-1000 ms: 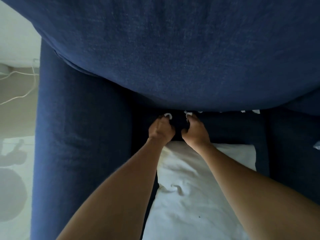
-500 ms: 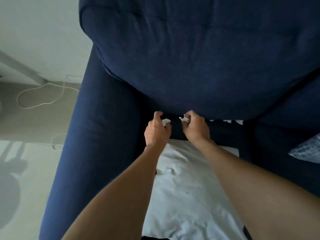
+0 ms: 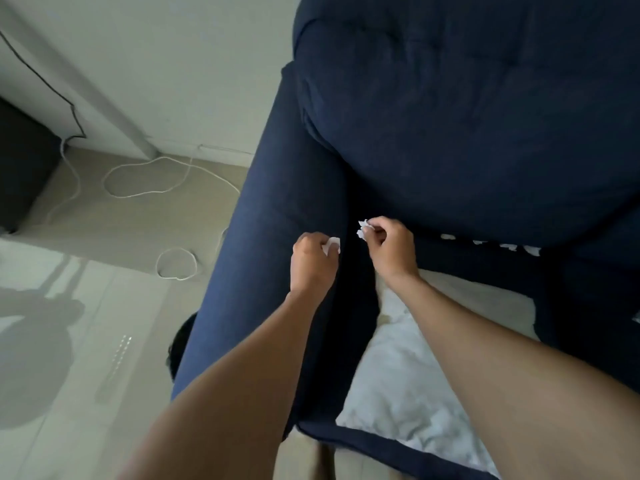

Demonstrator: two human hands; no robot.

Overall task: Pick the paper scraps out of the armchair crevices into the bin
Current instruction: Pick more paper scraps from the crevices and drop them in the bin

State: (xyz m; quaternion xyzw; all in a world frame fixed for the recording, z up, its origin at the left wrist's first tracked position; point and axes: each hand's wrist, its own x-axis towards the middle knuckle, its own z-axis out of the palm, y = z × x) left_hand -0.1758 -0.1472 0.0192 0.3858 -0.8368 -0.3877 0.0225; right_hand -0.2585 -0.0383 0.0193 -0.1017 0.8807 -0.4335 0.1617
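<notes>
I look down on a dark blue armchair (image 3: pixel 467 133). My left hand (image 3: pixel 311 263) is over the inner side of the left armrest (image 3: pixel 277 209), closed on a white paper scrap (image 3: pixel 331 244). My right hand (image 3: pixel 389 245) is beside it, just in front of the back cushion, pinching another white paper scrap (image 3: pixel 363 230). Several more white scraps (image 3: pixel 491 244) show in the crevice between back cushion and seat, to the right of my hands. No bin is clearly in view.
A white pillow (image 3: pixel 422 375) lies on the seat under my right forearm. Left of the chair is tiled floor with white cables (image 3: pixel 149 188) looping along the wall. A dark object (image 3: pixel 178 344) peeks out low beside the armrest. A dark block (image 3: pixel 24 168) stands far left.
Both hands have pulled back from the crevice, each with a scrap. My view has swung left, so the armrest, floor and cables now show.
</notes>
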